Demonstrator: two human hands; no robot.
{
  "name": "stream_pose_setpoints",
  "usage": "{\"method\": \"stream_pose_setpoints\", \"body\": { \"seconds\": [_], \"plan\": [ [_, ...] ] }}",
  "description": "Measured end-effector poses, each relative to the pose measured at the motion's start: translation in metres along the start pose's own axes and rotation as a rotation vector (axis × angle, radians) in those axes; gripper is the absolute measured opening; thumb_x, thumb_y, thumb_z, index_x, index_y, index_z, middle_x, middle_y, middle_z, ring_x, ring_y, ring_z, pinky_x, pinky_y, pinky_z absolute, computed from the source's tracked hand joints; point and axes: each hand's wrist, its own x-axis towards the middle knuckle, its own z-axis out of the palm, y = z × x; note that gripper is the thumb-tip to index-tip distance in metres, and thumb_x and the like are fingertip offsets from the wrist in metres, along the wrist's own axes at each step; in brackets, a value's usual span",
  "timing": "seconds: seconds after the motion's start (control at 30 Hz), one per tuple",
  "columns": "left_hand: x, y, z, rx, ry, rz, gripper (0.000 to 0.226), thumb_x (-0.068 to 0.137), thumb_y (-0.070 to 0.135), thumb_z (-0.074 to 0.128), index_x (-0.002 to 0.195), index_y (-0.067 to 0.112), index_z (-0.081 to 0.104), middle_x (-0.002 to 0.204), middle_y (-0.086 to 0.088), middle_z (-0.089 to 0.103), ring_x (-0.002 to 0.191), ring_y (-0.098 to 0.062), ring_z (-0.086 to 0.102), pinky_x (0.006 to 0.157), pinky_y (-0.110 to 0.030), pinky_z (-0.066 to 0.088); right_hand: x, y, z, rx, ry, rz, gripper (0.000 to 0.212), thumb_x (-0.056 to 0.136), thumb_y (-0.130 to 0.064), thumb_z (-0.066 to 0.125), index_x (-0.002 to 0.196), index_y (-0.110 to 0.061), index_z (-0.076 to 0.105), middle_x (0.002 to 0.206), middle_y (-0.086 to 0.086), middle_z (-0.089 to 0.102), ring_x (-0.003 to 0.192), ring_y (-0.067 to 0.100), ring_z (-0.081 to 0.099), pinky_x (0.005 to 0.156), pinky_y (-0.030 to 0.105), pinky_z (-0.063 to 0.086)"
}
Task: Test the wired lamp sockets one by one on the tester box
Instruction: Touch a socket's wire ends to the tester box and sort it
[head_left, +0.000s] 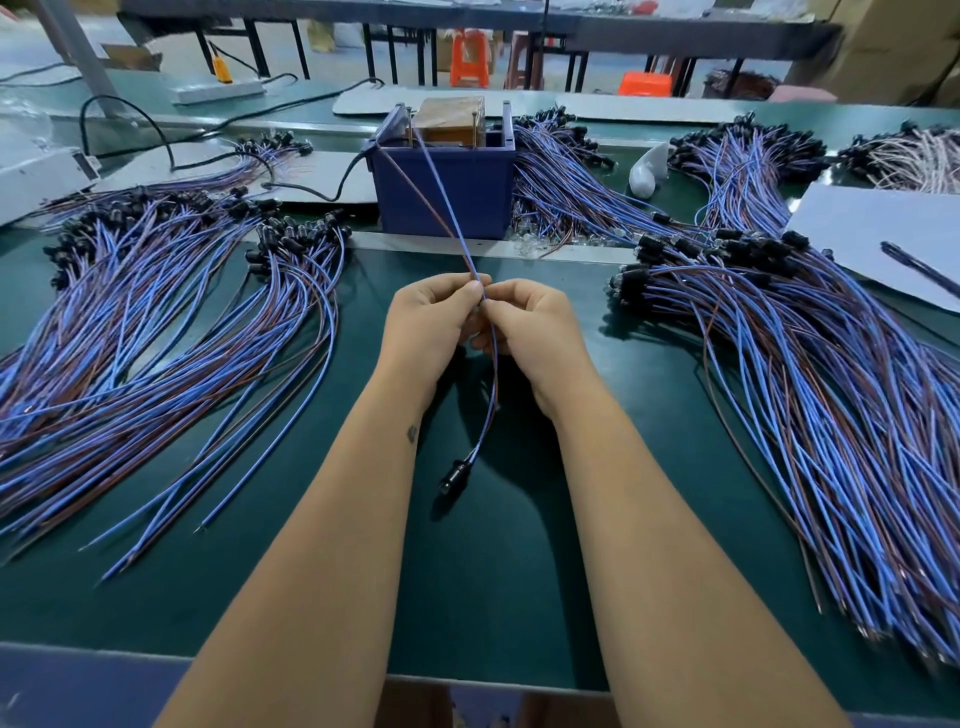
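Both forearms reach forward over the green table (519, 597), hands meeting at centre. Left hand (431, 325) and right hand (530, 327) sit knuckle to knuckle, fingers curled in, each pinching the same wire pair (491, 374) between thumb and forefinger. Black lamp socket (456, 474) hangs at the near end of that pair, below the hands, between the wrists, tilted, nose pointing down-left toward the person; can't tell if it touches the table. Wire's long axis runs near-to-far: from socket up through the pinch, then the blue lead (441, 187) and brown lead (415, 192) fork apart toward the tester box (441, 192), tips reaching its top. Box stands upright past the hands, mid-table. Pile of wired sockets at left (156, 322), another at right (805, 364), more bundles behind box (561, 171)
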Motion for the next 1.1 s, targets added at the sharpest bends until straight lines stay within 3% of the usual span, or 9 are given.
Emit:
{"method": "stream_pose_setpoints", "body": {
  "seconds": [0.2,0.4,0.53,0.63,0.73,0.8,1.0,1.1],
  "plan": [
    [0.0,0.0,-0.001,0.006,0.004,0.006,0.012,0.095,0.01,0.062,0.093,0.011,0.074,0.082,-0.016,0.067,0.074,-0.026,0.061,0.079,-0.043,0.056,-0.002,0.0,0.001,-0.015,0.016,-0.027,0.02,0.095,-0.003,0.056,0.078,-0.009,0.064,0.069,0.008,0.067,0.055,0.011,0.062,0.053,0.018,0.048],
    [0.003,-0.007,0.0,0.042,0.07,0.086,0.015,0.095,0.01,0.06,0.087,0.013,0.073,0.07,-0.002,0.07,0.064,-0.016,0.064,0.068,-0.036,0.059,-0.003,0.0,0.003,-0.004,0.029,-0.044,0.015,0.097,0.0,0.052,0.087,-0.004,0.062,0.07,0.008,0.067,0.053,0.008,0.063,0.055,0.019,0.052],
    [0.006,-0.009,-0.001,0.179,0.204,0.128,0.019,0.099,0.017,0.052,0.088,0.025,0.065,0.079,0.008,0.07,0.072,-0.01,0.068,0.073,-0.033,0.058,-0.001,0.001,0.001,-0.074,0.138,-0.059,0.016,0.097,-0.005,0.052,0.087,-0.014,0.06,0.073,0.007,0.069,0.062,0.013,0.064,0.062,0.025,0.055],
    [0.005,-0.01,-0.001,0.232,0.238,0.152,0.017,0.103,0.021,0.044,0.093,0.026,0.057,0.074,0.005,0.066,0.057,-0.011,0.064,0.063,-0.028,0.054,-0.001,0.003,-0.001,-0.174,0.206,-0.095,0.014,0.096,-0.015,0.054,0.087,-0.023,0.062,0.062,0.0,0.066,0.057,0.009,0.058,0.064,0.033,0.052],
    [0.006,-0.012,-0.002,0.355,0.253,0.223,0.017,0.104,0.023,0.041,0.097,0.027,0.056,0.063,0.002,0.048,0.046,-0.008,0.041,0.045,-0.018,0.036,-0.001,0.006,-0.002,-0.268,0.248,-0.129,0.012,0.095,-0.022,0.055,0.089,-0.03,0.063,0.055,-0.004,0.062,0.048,-0.001,0.05,0.058,0.025,0.042],
    [0.007,-0.013,-0.004,0.382,0.268,0.235,0.019,0.104,0.023,0.04,0.098,0.026,0.058,0.059,0.005,0.042,0.043,-0.005,0.033,0.042,-0.015,0.03,0.0,0.006,-0.002,-0.295,0.275,-0.134,0.012,0.095,-0.024,0.055,0.09,-0.031,0.063,0.055,-0.005,0.059,0.046,-0.001,0.048,0.052,0.018,0.036],
    [0.009,-0.01,-0.011,0.326,0.362,0.149,0.024,0.101,0.02,0.038,0.096,0.023,0.061,0.052,0.011,0.038,0.038,-0.003,0.032,0.041,-0.017,0.027,0.003,0.006,-0.006,-0.294,0.359,-0.111,0.013,0.096,-0.019,0.052,0.092,-0.026,0.062,0.059,-0.002,0.055,0.054,0.008,0.05,0.046,0.011,0.035],
    [0.01,-0.008,-0.012,0.261,0.365,0.099,0.026,0.101,0.017,0.036,0.097,0.021,0.061,0.057,0.01,0.041,0.039,-0.002,0.032,0.041,-0.017,0.028,0.004,0.006,-0.007,-0.274,0.375,-0.097,0.013,0.096,-0.016,0.051,0.093,-0.022,0.062,0.057,-0.004,0.056,0.047,0.0,0.049,0.046,0.009,0.035]
  ]
}}
